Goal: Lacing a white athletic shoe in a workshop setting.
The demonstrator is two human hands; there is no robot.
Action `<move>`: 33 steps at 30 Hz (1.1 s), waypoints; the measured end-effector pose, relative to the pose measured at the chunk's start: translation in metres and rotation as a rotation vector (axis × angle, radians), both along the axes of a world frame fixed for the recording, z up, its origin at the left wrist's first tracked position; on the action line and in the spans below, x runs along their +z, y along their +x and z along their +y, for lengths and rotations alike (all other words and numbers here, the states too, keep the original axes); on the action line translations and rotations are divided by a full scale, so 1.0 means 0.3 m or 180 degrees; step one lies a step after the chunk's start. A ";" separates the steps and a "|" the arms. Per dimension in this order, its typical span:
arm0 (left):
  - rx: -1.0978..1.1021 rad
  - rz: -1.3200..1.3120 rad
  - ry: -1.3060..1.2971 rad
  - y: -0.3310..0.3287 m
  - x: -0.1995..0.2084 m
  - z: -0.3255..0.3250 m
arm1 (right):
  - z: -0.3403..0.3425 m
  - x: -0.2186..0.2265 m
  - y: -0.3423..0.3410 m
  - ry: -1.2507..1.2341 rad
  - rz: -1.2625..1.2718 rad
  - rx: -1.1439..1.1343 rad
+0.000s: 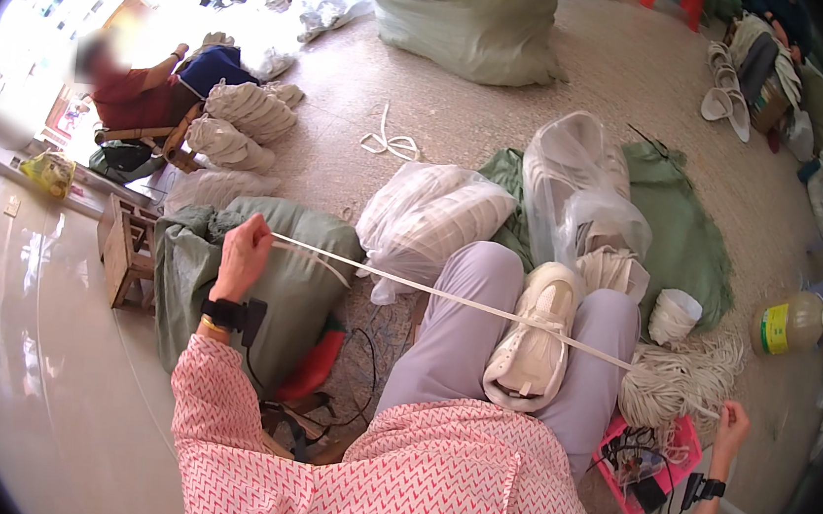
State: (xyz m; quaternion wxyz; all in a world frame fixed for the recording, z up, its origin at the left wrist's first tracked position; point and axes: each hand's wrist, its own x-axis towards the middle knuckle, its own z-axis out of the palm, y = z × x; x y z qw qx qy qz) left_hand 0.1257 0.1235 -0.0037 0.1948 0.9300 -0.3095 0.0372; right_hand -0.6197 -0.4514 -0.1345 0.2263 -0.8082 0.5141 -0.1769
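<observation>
A cream sneaker [523,360] is held between my knees, its heel opening toward me. A long white shoelace [399,281] runs through its upper part and stretches out to both sides. Far out to the left, my left hand [246,249] is raised and closed, pinching one end of the lace. My right hand [732,429] is low on the right, fingers pinched on the other end. Below the right part of the lace lies a bundle of white laces [682,377], partly over a pink basket [633,501] with small tools and cords.
Ahead lie plastic bags of shoes [430,214] and a green cloth [676,233]. A green sack [301,326] stands at the left, a larger sack [464,24] farther off. An oil jug [793,324] stands right. Another person [135,97] sits at the upper left beside stacked shoes [247,112].
</observation>
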 end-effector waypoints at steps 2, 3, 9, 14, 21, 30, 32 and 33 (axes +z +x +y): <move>0.0195 0.0000 -0.0062 0.076 -0.007 0.050 | -0.070 -0.044 -0.129 -0.0161 -0.0112 0.0004; 0.0305 0.0002 -0.0069 0.111 0.000 0.072 | -0.076 -0.062 -0.174 -0.0309 -0.0240 -0.0031; 0.1071 0.0104 -0.0135 0.260 0.117 0.309 | -0.190 -0.120 -0.324 0.0862 -0.0249 -0.0943; 0.1359 0.0163 -0.0303 0.323 0.095 0.416 | -0.335 -0.176 -0.516 0.0596 -0.0894 -0.1173; 0.1512 -0.0061 -0.0119 0.332 0.167 0.410 | -0.331 -0.151 -0.547 0.0678 -0.0792 -0.1359; 0.1453 -0.0195 0.0060 0.397 0.159 0.427 | -0.304 -0.087 -0.535 0.0240 -0.0116 -0.1569; 0.1278 -0.0465 0.0118 0.397 0.170 0.406 | -0.304 -0.098 -0.519 0.0269 0.0069 -0.1612; 0.1276 -0.0482 0.0123 0.398 0.176 0.392 | -0.303 -0.110 -0.510 0.0301 0.0258 -0.1636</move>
